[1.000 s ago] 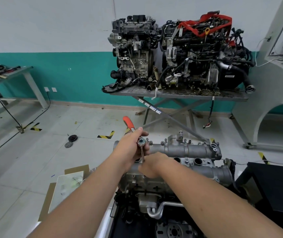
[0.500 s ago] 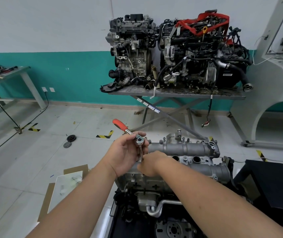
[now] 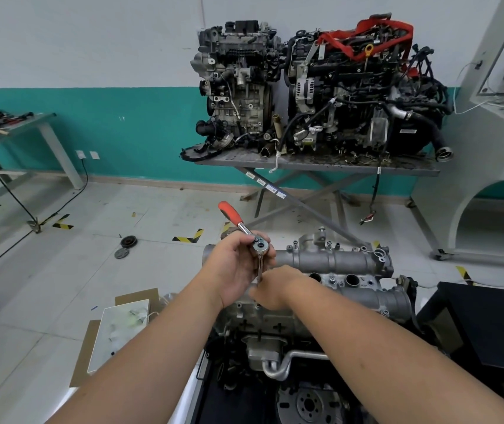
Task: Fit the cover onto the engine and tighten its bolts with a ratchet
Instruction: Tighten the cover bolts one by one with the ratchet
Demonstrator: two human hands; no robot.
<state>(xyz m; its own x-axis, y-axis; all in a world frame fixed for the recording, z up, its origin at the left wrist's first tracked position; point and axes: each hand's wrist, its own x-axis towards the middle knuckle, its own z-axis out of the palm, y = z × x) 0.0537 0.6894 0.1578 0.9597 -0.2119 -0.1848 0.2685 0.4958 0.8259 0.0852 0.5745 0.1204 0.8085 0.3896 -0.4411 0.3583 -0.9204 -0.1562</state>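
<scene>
Bolt-tightening at the near left corner of the cover [image 3: 333,261]: left hand [image 3: 238,267] grips the ratchet [image 3: 246,231] head, right hand [image 3: 275,290] pinches its extension low, next swinging the handle

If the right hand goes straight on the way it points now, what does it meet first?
Probably the ratchet's extension bar, which the right hand already reaches at its lower end; just beyond is the left hand gripping the ratchet. Depth is unclear.
</scene>
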